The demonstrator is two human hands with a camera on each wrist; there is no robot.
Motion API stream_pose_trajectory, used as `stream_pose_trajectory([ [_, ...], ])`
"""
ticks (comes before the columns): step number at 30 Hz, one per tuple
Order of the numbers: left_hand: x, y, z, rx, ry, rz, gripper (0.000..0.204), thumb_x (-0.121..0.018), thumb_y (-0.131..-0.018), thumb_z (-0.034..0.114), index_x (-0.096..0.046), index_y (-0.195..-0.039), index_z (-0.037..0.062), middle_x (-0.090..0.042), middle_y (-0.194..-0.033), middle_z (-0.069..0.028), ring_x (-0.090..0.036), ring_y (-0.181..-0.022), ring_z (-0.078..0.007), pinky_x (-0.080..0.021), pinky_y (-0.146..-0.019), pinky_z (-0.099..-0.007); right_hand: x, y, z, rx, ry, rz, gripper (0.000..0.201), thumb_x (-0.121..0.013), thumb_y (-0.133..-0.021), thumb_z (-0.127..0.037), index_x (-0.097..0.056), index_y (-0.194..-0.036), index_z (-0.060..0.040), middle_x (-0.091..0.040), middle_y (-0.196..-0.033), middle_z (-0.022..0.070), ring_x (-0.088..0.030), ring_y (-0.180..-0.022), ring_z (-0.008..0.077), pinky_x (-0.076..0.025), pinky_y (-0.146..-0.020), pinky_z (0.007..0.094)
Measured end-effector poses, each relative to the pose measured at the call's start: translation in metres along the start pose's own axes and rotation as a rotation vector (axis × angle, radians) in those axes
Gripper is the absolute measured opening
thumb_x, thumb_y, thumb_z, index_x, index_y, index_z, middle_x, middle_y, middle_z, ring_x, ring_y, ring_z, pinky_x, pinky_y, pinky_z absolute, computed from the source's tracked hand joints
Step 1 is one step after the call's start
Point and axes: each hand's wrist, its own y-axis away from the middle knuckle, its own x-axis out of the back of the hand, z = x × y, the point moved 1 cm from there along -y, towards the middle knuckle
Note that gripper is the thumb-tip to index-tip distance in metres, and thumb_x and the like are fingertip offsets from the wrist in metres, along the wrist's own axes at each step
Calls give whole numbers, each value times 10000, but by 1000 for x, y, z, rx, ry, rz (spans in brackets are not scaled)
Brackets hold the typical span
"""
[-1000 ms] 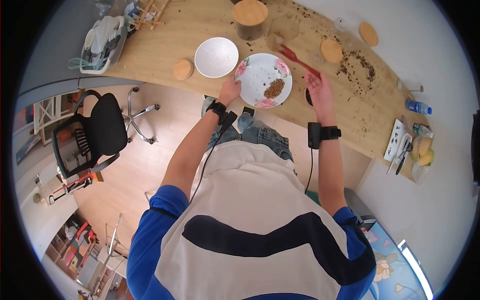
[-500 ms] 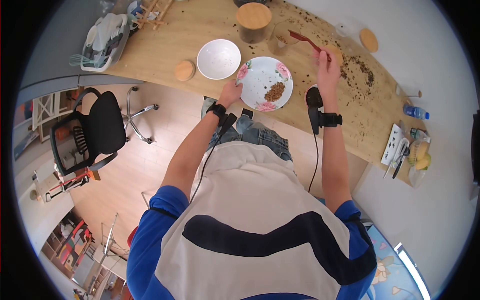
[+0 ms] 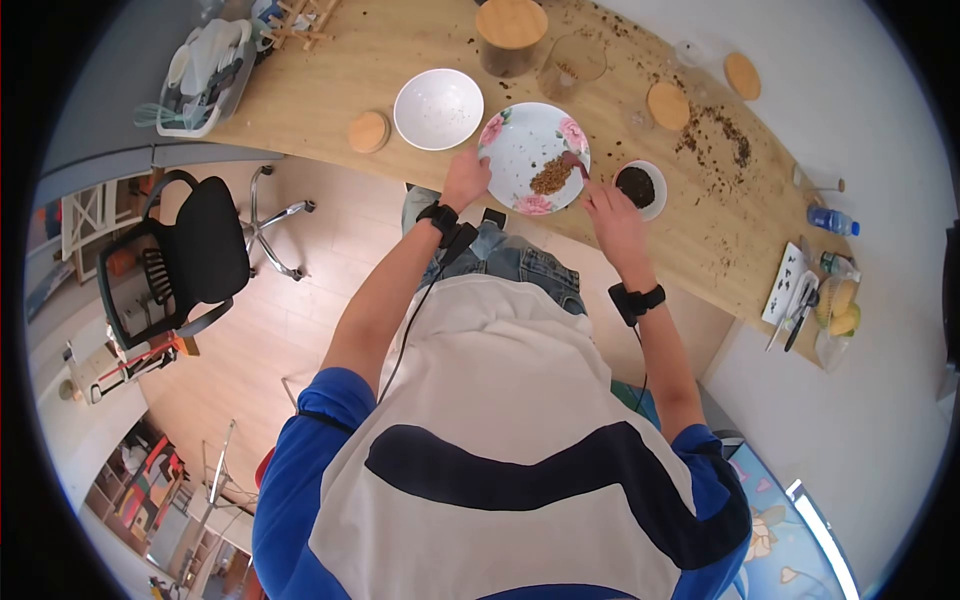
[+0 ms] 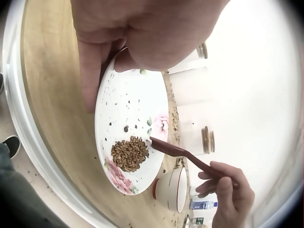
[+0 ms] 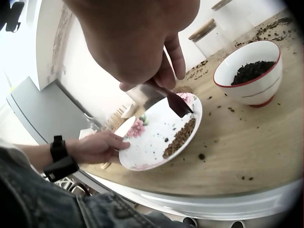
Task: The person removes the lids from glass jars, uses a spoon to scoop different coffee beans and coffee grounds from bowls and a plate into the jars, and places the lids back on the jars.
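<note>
The left hand (image 3: 465,180) grips the left rim of a white plate with pink flowers (image 3: 515,150), thumb on top and fingers beneath, and in the left wrist view the plate (image 4: 137,95) looks tilted. A pile of brown seeds (image 4: 129,154) lies near one edge of it, with dark specks scattered around. Between its fingers the right hand (image 3: 615,225) holds a dark red scoop (image 4: 176,151), whose tip is beside the pile. Right of the plate stands a red-rimmed bowl (image 5: 256,92) of dark bits, which the right hand does not touch.
A white bowl (image 3: 438,110) and a wooden lid (image 3: 368,132) stand left of the plate. Behind it are a wood-lidded jar (image 3: 508,58) and an open clear jar (image 3: 560,85). Dark crumbs lie scattered across the right of the table, past another wooden lid (image 3: 668,106).
The right hand first rose with the scoop toward the open jar and the lid, then came down and left, bringing the scoop's tip to the plate. The left hand still holds the rim.
</note>
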Motion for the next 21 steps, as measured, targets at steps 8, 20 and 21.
stream_pose_trajectory([
  [8,0,4,8,15,52,-17,219,-531,-797,116,-516,-893,-81,-566,-761,-304,-551,-776,-456,-445,-684,-488,-3,16,-7,59,-8,-68,317,-612,-786,-179,-543,-1066,-49,-575,-900,67,-552,-780,222,-455,-664,333],
  [20,1,5,12,-47,14,15,176,-530,-799,89,-524,-878,-68,-563,-785,-305,-544,-789,-463,-439,-680,-496,-3,9,-20,3,-34,42,323,-606,-797,-193,-540,-1083,-58,-589,-913,60,-555,-803,225,-456,-679,349],
  [21,2,6,13,-63,-11,32,175,-532,-800,89,-526,-875,-69,-563,-787,-305,-544,-789,-463,-438,-679,-495,-7,8,-17,0,-36,47,323,-606,-797,-193,-540,-1083,-58,-589,-913,60,-555,-803,225,-456,-679,349],
])
